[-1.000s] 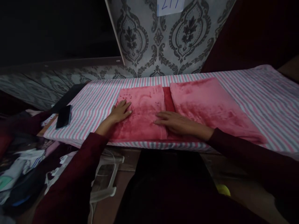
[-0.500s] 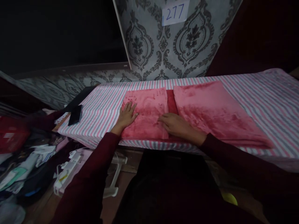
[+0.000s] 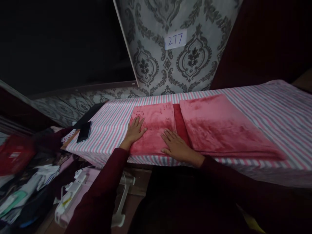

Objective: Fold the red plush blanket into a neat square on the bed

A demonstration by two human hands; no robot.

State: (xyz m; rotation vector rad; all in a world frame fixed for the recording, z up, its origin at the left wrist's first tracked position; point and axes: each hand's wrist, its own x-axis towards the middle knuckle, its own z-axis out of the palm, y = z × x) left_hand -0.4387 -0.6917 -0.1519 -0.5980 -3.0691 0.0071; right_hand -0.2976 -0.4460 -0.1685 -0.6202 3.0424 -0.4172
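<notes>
A plush pink-red cloth (image 3: 214,125), like a small blanket, lies folded on a striped sheet. Its left part is a smaller folded panel, and a darker red strip shows in the gap before the wider right part. My left hand (image 3: 134,131) rests flat on the left edge of the panel, fingers spread. Near the panel's lower right, my right hand (image 3: 175,145) lies palm down with its fingers stretched out, close to the dark red gap. Neither hand grips the cloth.
The pink, grey and white striped sheet (image 3: 109,123) covers a long table along a patterned wall. A phone (image 3: 84,132) lies at its left end. A large dark screen (image 3: 65,42) stands behind. Below left are a power strip (image 3: 73,191), a red bag (image 3: 17,154) and heaped clothes.
My right hand has gone from curled fingers at the panel's right edge to lying flat and spread on it. My left hand stays on the left edge. The view has tilted up slightly.
</notes>
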